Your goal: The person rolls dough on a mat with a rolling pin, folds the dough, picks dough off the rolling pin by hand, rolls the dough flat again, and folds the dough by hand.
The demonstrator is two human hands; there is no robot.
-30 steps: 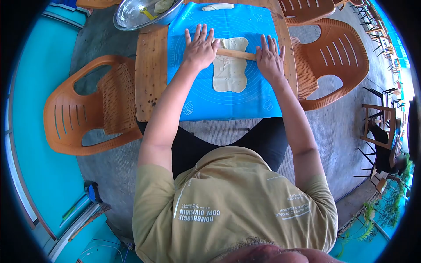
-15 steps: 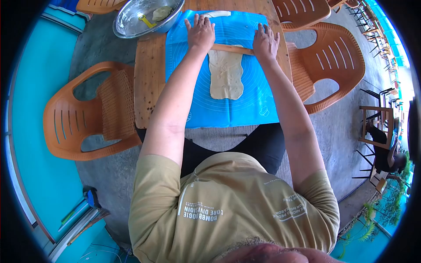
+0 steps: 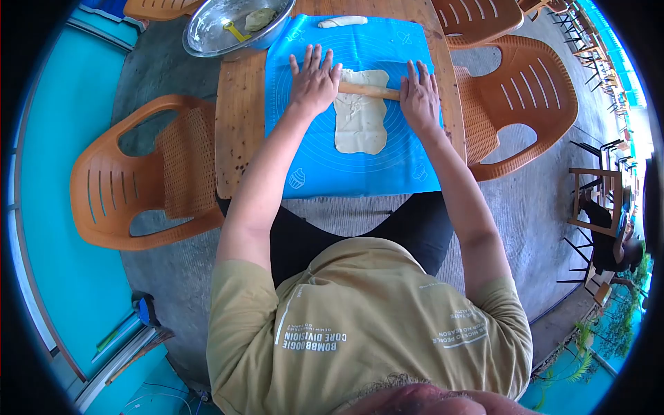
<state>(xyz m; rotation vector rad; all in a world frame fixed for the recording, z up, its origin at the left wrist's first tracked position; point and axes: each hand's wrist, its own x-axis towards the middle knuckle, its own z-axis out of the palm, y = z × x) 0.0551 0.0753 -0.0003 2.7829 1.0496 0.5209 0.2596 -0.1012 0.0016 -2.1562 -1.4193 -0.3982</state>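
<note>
Left hand (image 3: 316, 83), right hand (image 3: 420, 99) – spread open, pressing rolling pin (image 3: 370, 90) across dough (image 3: 361, 128).

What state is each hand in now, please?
Left hand: open, over one end of the pale wooden rolling pin.
Right hand: open, over the other.

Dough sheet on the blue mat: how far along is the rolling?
Looks done: a pale roll lies near the far edge of the mat; the sheet is already flat. In hand: left hand and right hand lie flat on the rolling pin, across the sheet. Left: probably evening its wavy edges, then the lump in the bowl.
</note>
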